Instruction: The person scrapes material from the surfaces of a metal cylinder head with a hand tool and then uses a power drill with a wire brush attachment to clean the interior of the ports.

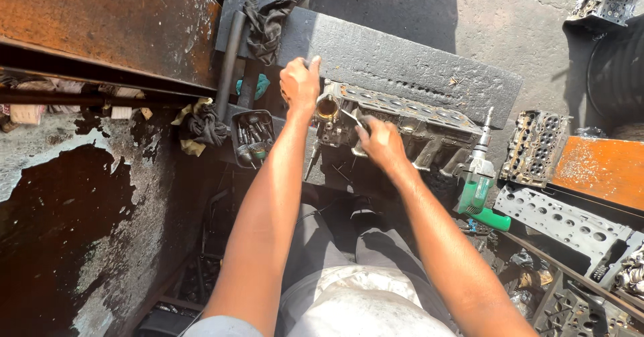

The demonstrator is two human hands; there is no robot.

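Observation:
A grimy metal cylinder head (409,119) lies across a dark stone slab (402,62) in front of me. My left hand (300,85) rests on the head's left end, fingers curled over its top edge beside a round brass-coloured opening (327,107). My right hand (379,142) is closed around a thin metal tool (350,117) whose tip points toward that opening. My legs in grey trousers show below the head.
A green power tool (477,186) leans at the head's right end. More cylinder heads (537,146) and a perforated plate (557,216) lie at right. A small tray of sockets (253,135), rags (201,125) and a rusty metal sheet (107,21) sit at left.

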